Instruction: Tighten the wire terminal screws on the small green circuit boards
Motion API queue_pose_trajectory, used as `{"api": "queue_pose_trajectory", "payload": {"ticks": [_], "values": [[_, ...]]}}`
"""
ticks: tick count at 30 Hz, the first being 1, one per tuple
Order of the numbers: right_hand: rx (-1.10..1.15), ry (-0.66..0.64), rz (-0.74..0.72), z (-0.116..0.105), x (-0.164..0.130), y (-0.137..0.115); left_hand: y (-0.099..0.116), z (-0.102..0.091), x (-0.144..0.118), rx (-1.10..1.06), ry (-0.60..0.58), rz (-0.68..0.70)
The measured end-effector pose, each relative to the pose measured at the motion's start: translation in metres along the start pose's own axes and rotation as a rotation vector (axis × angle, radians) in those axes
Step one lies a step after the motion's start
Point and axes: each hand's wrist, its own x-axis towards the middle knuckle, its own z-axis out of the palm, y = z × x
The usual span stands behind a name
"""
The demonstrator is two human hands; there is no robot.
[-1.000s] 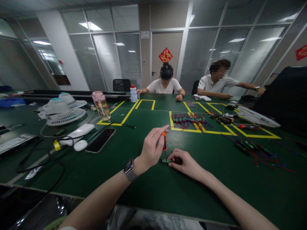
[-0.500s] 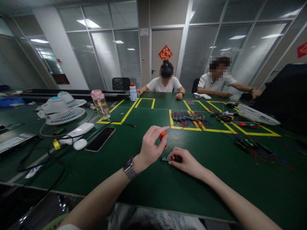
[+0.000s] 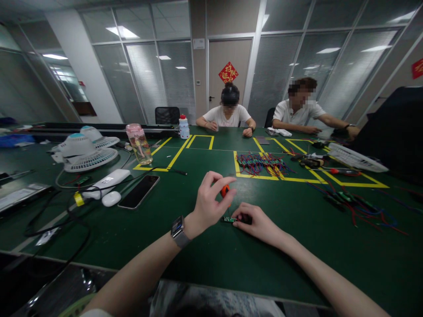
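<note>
An orange-handled screwdriver [image 3: 225, 190] stands upright in my left hand [image 3: 211, 199]. The fingers curl around its handle, with the index finger and thumb reaching past it. Its thin shaft points down at a small green circuit board [image 3: 228, 219] on the table. Whether the tip touches the board is too small to tell. My right hand [image 3: 253, 220] rests on the tabletop and pinches the board's right end between thumb and fingers. That end and anything beneath the palm are hidden.
A phone [image 3: 139, 192], a white case [image 3: 111, 199] and fans [image 3: 90, 159] lie left. Wired circuit boards [image 3: 261, 165] sit ahead inside yellow tape; more boards [image 3: 352, 200] lie right. Two people sit across the green table [image 3: 185, 259], near a pink-lidded bottle [image 3: 139, 145] and a blue bottle [image 3: 184, 127].
The fingers of my left hand have shifted around the screwdriver handle, the thumb moving slightly outward. My right hand and the board stay put. The person opposite has drawn one hand inward from the blue bottle.
</note>
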Motion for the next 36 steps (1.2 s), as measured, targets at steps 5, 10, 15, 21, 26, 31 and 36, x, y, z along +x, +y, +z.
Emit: {"api": "queue_pose_trajectory", "payload": {"ticks": [5, 10, 15, 21, 26, 31, 36], "values": [[0.008, -0.001, 0.001, 0.0001, 0.0002, 0.0015, -0.0009, 0.0008, -0.0002, -0.074, -0.038, -0.015], [0.011, -0.004, 0.004, -0.0005, 0.0, 0.0006, -0.0021, 0.0006, 0.0005, -0.015, 0.023, 0.007], [0.018, -0.004, 0.017, -0.0002, -0.0001, -0.0005, 0.0002, -0.0005, 0.0011, -0.087, -0.044, -0.017], [0.01, -0.002, 0.022, -0.0003, -0.0001, -0.0003, -0.0017, -0.0005, 0.0007, -0.017, -0.009, -0.032], [0.009, -0.008, 0.019, 0.0002, -0.0001, 0.0008, -0.0009, 0.0002, 0.001, -0.095, -0.063, -0.07], [0.012, -0.001, 0.013, 0.0007, -0.0007, 0.0005, -0.0017, 0.0001, 0.0005, -0.037, -0.011, -0.043], [0.012, 0.009, 0.009, 0.0011, -0.0002, 0.0004, -0.001, 0.0004, -0.0001, -0.104, -0.058, -0.051]]}}
